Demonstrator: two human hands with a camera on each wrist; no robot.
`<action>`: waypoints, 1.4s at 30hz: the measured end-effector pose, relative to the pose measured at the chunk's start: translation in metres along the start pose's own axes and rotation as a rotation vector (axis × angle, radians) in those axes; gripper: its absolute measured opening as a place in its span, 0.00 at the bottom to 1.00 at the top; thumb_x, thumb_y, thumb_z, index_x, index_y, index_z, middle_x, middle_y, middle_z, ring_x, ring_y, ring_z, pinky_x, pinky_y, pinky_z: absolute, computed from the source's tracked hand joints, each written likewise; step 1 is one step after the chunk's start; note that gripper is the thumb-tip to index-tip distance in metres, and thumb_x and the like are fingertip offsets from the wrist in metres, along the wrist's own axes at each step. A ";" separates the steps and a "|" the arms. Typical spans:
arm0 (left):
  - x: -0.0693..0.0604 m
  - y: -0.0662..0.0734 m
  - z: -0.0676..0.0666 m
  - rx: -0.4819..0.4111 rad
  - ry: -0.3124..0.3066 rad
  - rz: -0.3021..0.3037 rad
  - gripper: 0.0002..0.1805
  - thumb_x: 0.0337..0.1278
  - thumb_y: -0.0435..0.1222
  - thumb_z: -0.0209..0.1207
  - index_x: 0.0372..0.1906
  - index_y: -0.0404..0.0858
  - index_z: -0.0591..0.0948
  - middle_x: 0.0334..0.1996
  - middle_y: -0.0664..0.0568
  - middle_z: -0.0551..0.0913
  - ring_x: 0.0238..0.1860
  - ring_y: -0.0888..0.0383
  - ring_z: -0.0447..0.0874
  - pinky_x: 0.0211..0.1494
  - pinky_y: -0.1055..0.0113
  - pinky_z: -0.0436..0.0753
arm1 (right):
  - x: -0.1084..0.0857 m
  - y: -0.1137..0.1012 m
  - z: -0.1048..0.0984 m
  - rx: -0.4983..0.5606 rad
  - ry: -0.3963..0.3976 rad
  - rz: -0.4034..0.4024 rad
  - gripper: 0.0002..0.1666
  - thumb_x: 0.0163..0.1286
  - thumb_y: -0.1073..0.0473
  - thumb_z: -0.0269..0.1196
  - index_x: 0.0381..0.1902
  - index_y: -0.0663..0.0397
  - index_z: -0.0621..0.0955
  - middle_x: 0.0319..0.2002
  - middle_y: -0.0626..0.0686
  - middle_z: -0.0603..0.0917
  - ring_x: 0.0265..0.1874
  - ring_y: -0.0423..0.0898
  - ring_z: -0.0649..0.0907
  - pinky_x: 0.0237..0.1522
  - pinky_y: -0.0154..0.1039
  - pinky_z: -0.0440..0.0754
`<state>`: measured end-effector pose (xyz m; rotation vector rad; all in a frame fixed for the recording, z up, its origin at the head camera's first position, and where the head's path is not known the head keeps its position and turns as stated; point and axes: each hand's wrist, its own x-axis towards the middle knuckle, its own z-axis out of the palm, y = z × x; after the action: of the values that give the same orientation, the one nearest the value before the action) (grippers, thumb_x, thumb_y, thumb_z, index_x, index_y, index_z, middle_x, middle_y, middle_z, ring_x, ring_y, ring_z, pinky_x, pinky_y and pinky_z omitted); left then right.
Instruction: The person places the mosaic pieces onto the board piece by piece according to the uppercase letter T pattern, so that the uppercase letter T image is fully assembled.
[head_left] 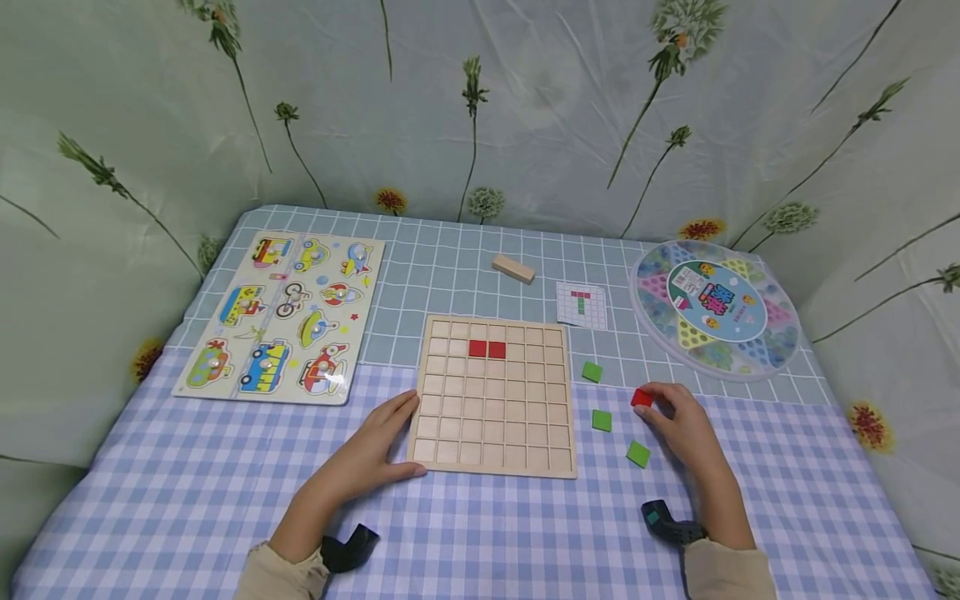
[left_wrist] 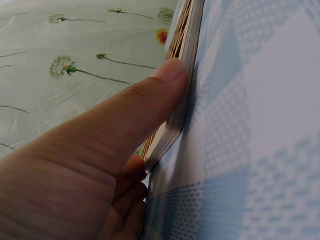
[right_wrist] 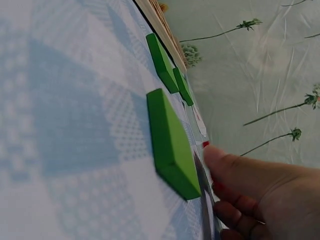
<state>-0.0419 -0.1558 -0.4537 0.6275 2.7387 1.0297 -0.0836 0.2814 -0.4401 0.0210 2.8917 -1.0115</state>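
Observation:
A wooden grid board (head_left: 491,408) lies in the middle of the table, two red square tiles (head_left: 487,349) side by side in its upper cells. My left hand (head_left: 375,446) rests at the board's lower left, thumb on the near edge and fingers along the left side. In the left wrist view the thumb (left_wrist: 167,75) touches the board's rim. My right hand (head_left: 682,425) pinches a red square tile (head_left: 641,398) between thumb and fingers, right of the board. Three green square tiles (head_left: 602,420) lie between that hand and the board.
A small pattern card (head_left: 592,317) showing a red and green T lies behind the board, near a wooden block (head_left: 513,268). A vehicle puzzle board (head_left: 360,325) is at the left, a round board-game box (head_left: 776,350) at the right. A floral curtain stands behind.

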 end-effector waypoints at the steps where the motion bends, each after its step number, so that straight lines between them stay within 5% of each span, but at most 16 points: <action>1: 0.000 0.000 0.000 0.000 0.000 0.001 0.53 0.38 0.53 0.67 0.67 0.34 0.56 0.67 0.45 0.54 0.65 0.46 0.51 0.62 0.51 0.59 | 0.000 -0.001 0.000 0.015 0.007 -0.003 0.23 0.61 0.59 0.62 0.52 0.62 0.73 0.49 0.63 0.71 0.48 0.58 0.70 0.52 0.55 0.68; 5: 0.001 0.000 0.000 0.002 -0.008 -0.005 0.53 0.38 0.53 0.66 0.68 0.34 0.56 0.67 0.45 0.54 0.65 0.47 0.50 0.62 0.51 0.59 | 0.003 -0.010 0.000 0.061 0.092 -0.082 0.22 0.60 0.60 0.62 0.52 0.60 0.74 0.47 0.60 0.73 0.46 0.55 0.71 0.49 0.54 0.71; 13: 0.002 0.000 -0.002 -0.003 -0.008 -0.004 0.52 0.39 0.54 0.66 0.68 0.34 0.55 0.67 0.44 0.54 0.65 0.46 0.50 0.62 0.51 0.59 | 0.030 -0.047 0.016 0.157 0.291 -0.373 0.20 0.56 0.61 0.65 0.48 0.59 0.79 0.43 0.55 0.77 0.43 0.48 0.73 0.43 0.41 0.71; 23: 0.002 -0.001 -0.001 -0.013 -0.011 0.004 0.52 0.39 0.55 0.65 0.68 0.34 0.55 0.67 0.45 0.54 0.65 0.46 0.50 0.62 0.51 0.59 | 0.059 -0.111 0.048 0.295 0.214 -0.536 0.19 0.55 0.66 0.65 0.46 0.63 0.79 0.42 0.57 0.78 0.45 0.50 0.75 0.45 0.47 0.73; 26: 0.002 -0.001 -0.001 -0.012 -0.010 0.003 0.52 0.39 0.54 0.65 0.68 0.34 0.55 0.67 0.45 0.53 0.65 0.46 0.50 0.62 0.51 0.59 | 0.069 -0.114 0.064 0.304 0.155 -0.523 0.19 0.55 0.65 0.65 0.46 0.62 0.79 0.43 0.56 0.78 0.44 0.49 0.75 0.44 0.44 0.72; 33: 0.001 0.001 -0.001 -0.015 -0.013 -0.004 0.53 0.38 0.53 0.67 0.68 0.34 0.55 0.67 0.45 0.53 0.65 0.46 0.50 0.62 0.51 0.59 | 0.076 -0.116 0.086 0.278 0.000 -0.351 0.19 0.57 0.59 0.64 0.47 0.60 0.78 0.43 0.54 0.77 0.43 0.48 0.75 0.46 0.41 0.75; 42: 0.000 0.001 -0.001 -0.016 -0.009 -0.008 0.53 0.38 0.53 0.66 0.68 0.34 0.56 0.67 0.44 0.54 0.65 0.45 0.50 0.61 0.50 0.59 | 0.078 -0.113 0.094 0.171 0.000 -0.376 0.15 0.57 0.59 0.65 0.42 0.59 0.81 0.43 0.55 0.77 0.48 0.50 0.72 0.52 0.46 0.68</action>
<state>-0.0421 -0.1552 -0.4522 0.6165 2.7207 1.0431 -0.1595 0.1329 -0.4492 -0.5301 2.8600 -1.3090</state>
